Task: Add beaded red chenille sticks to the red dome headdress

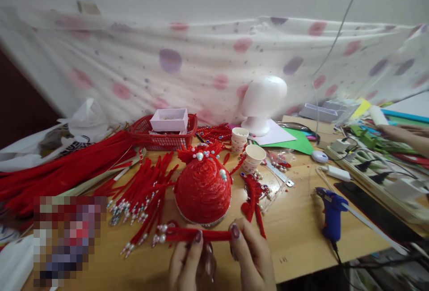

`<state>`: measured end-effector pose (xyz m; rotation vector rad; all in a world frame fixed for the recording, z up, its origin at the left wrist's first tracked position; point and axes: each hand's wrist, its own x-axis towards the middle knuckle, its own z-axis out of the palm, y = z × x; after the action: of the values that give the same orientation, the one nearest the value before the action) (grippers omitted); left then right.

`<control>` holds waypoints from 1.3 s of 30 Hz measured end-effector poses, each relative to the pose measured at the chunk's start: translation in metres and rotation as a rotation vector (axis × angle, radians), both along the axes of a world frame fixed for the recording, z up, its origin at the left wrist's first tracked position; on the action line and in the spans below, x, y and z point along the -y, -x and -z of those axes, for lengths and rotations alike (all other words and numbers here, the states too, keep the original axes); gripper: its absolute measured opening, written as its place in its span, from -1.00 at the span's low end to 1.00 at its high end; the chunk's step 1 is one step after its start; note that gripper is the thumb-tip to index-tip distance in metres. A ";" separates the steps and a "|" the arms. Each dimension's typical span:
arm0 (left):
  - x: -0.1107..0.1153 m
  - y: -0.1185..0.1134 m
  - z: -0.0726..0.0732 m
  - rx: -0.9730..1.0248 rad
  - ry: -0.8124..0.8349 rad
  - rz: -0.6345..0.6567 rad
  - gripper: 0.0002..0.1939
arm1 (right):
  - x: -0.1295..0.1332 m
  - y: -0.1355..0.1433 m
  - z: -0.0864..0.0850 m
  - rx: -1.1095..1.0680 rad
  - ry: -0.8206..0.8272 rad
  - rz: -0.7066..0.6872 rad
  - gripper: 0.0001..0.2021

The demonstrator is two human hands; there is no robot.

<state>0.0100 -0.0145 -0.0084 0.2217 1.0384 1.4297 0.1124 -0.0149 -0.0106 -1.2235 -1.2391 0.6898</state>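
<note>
A short bundle of red fuzzy strips [217, 235] with pearly beads at its left end lies level between my hands. My left hand [191, 262] pinches it near the middle, and my right hand [250, 255] pinches its right end. Just beyond them stands a red domed headpiece [203, 190], with a beaded rim and pearl clusters on top. More red strips with beaded tips [147, 188] are spread to its left. Right of the dome lies a red beaded ornament [253, 192].
A red basket [140, 132] holds a white box [169, 120]. Paper cups [254, 156] and a white foam head [264, 99] stand behind. At right are a blue glue gun [331, 215], a power strip [375, 179] and another person's arm [407, 138].
</note>
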 end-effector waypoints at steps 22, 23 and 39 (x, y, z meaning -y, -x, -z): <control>-0.025 0.016 -0.004 -0.631 -0.204 0.264 -0.58 | 0.000 -0.009 0.002 0.079 0.086 -0.235 -0.77; -0.024 0.018 -0.005 -0.679 -0.205 0.258 -0.59 | 0.001 -0.009 0.000 0.093 0.083 -0.236 -0.77; -0.029 0.028 0.008 -0.538 -0.234 0.194 -0.62 | -0.003 -0.007 0.000 -0.019 0.057 -0.037 -0.69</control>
<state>-0.0177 0.0141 -0.0164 0.8915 1.2358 1.3401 0.1194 -0.0123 -0.0109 -1.2408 -1.2359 0.7665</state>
